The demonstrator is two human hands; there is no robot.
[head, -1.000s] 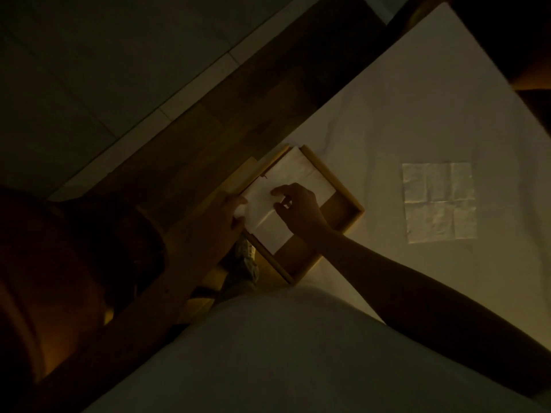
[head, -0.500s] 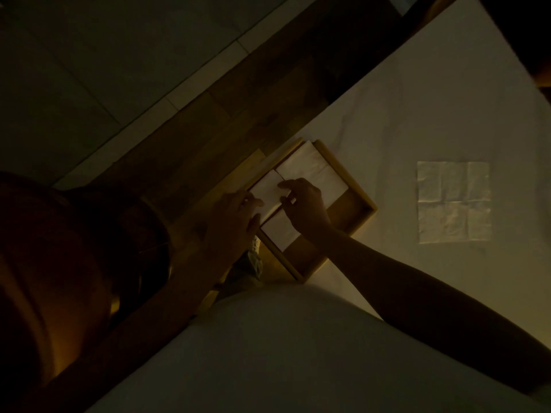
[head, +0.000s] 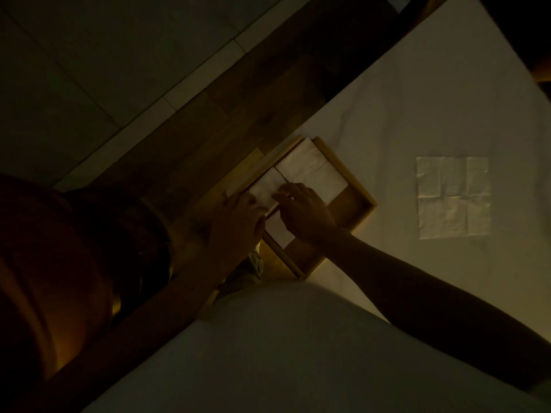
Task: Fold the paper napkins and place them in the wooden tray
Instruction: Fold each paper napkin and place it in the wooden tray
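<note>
Pressing second napkin point(head: 265, 186) flatter, tray point(head: 362, 216) unmoved

No legible text, label, brand, number or sign appears anywhere in this dim view.
</note>
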